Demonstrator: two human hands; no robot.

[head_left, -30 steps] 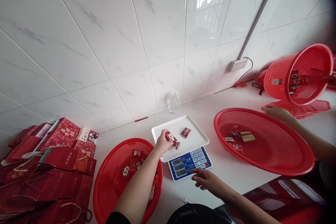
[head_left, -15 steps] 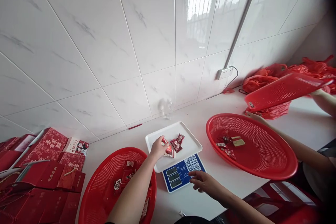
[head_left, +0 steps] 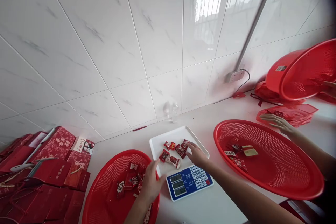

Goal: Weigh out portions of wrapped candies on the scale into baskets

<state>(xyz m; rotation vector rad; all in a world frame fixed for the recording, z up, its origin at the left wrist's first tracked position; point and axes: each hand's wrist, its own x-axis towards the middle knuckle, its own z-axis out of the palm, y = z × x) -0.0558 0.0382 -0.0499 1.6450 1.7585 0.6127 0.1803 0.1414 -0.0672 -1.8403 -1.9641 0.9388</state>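
Observation:
A white weighing tray (head_left: 193, 133) holds several wrapped sweets, among them a cream-and-red packet (head_left: 173, 161) and a dark red packet (head_left: 180, 151). In front of the tray shows the blue keypad panel (head_left: 189, 182) of a digital scale. My right hand (head_left: 197, 154) reaches over the tray's right side, thumb and fingers apart, fingertips at a dark red wrapped sweet. My left hand (head_left: 152, 182) is slightly blurred, holds nothing and has its fingers apart. It hovers over the right rim of a red perforated basket (head_left: 105, 178) with several wrapped sweets inside.
On the right another red basket (head_left: 278, 168) holds a few packets. Beyond it a co-worker's hand (head_left: 279, 122) touches a red plastic bag (head_left: 301, 115), beside a tilted red basket (head_left: 288, 66). Red gift boxes (head_left: 52, 175) are stacked at left. A power strip (head_left: 235, 76) lies against the wall.
My left hand has let go of sweets on the tray and drawn back toward the left basket. My right hand has moved forward onto the tray. The co-worker's raised basket has tipped.

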